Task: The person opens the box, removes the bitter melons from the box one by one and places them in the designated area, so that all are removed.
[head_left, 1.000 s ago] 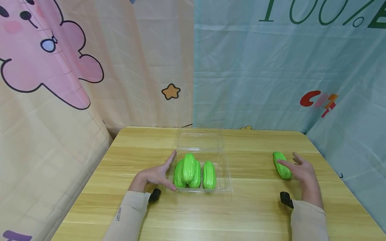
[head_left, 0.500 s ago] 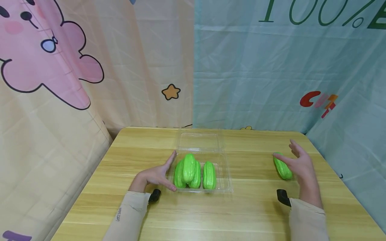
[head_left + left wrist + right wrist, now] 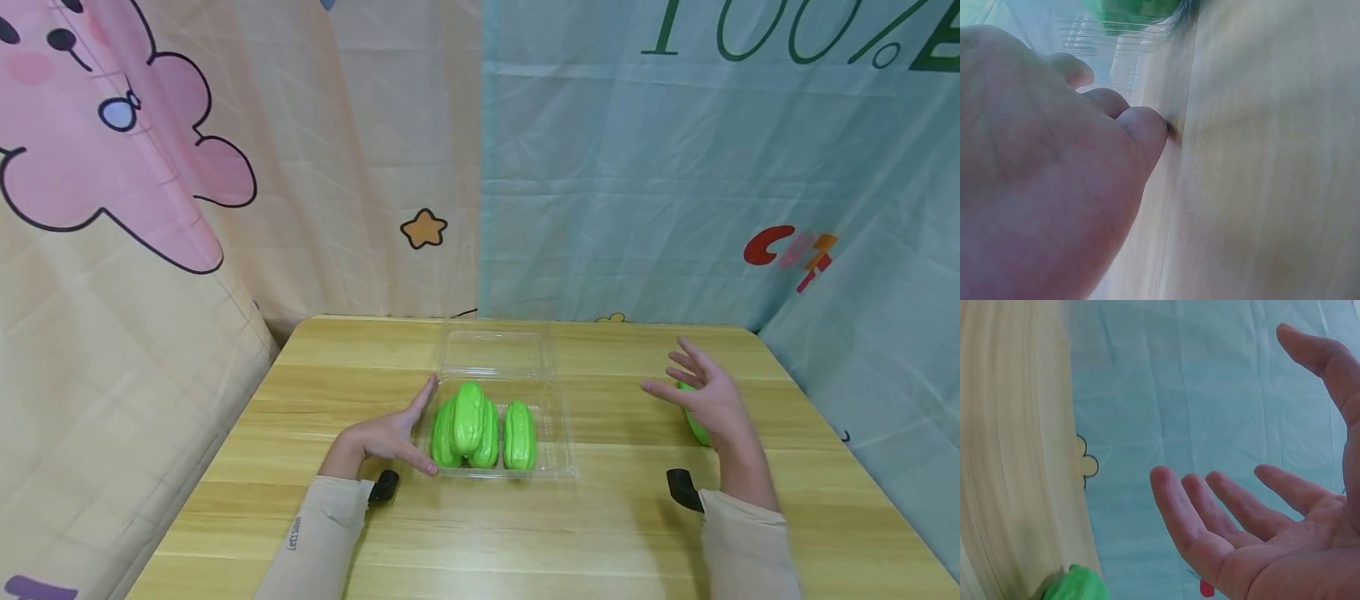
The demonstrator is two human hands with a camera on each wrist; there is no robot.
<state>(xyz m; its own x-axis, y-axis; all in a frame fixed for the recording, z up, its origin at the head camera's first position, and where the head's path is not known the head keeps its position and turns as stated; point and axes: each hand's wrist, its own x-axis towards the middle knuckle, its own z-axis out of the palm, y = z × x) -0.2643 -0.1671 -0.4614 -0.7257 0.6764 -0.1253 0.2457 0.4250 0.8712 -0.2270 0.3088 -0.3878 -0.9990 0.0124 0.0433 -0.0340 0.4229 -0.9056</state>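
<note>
My left hand (image 3: 393, 433) rests against the left side of a clear plastic clamshell box (image 3: 557, 450), thumb at its front corner and fingers spread toward the back. In the box lie several bright green, ridged, elongated pieces, one (image 3: 469, 418) on top of others at the left and one (image 3: 520, 435) apart at the right. In the left wrist view the palm (image 3: 1041, 169) is beside the box wall. My right hand (image 3: 712, 404) is raised over the table with fingers spread and nothing held. Behind it, partly hidden, another green ridged piece (image 3: 697, 427) lies on the wood.
The box's clear lid (image 3: 495, 354) lies folded back toward the far edge of the wooden table (image 3: 585, 533). Printed curtains (image 3: 637, 183) hang behind and beside the table. A black wrist camera (image 3: 684, 489) sits on the right cuff.
My right hand has drawn up and left off the loose green piece, fingers spreading wider, and now overlaps it in the head view. The left hand and box stay put.
</note>
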